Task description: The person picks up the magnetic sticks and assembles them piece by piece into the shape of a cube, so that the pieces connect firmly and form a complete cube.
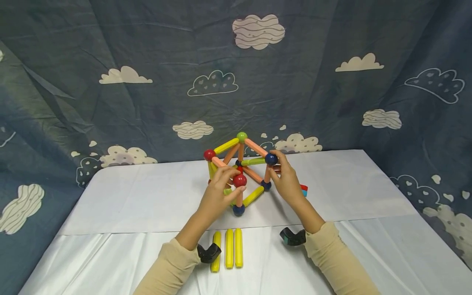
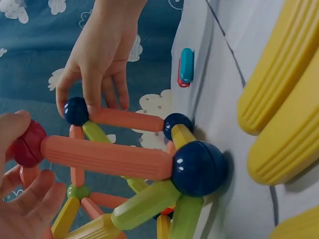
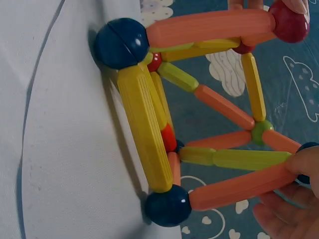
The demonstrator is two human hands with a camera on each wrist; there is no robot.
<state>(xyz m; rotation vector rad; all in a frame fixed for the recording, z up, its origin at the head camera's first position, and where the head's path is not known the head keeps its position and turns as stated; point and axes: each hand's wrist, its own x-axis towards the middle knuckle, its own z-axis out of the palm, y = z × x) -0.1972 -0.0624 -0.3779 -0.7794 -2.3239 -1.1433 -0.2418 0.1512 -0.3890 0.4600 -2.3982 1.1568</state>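
Observation:
A frame of coloured sticks and balls stands on the white table (image 1: 129, 200). My left hand (image 1: 218, 194) pinches a red ball (image 1: 239, 180) at the frame's near top corner. Below that ball an orange stick (image 2: 107, 158) runs down to a dark blue ball (image 2: 199, 168) on the table. At the right top corner my right hand (image 1: 289, 180) holds another dark blue ball (image 1: 271, 159) between thumb and fingers. A green ball (image 1: 241, 137) tops the back corner, and a second red ball (image 1: 209, 154) sits at the left. A yellow stick (image 3: 144, 129) joins two low blue balls.
Several loose yellow sticks (image 1: 229, 248) lie in front of the frame, one partly behind the left wrist's black device (image 1: 209, 253). Small red and blue pieces (image 2: 186, 65) lie beyond the right hand. A dark cloud-patterned cloth (image 1: 166, 49) hangs behind the table.

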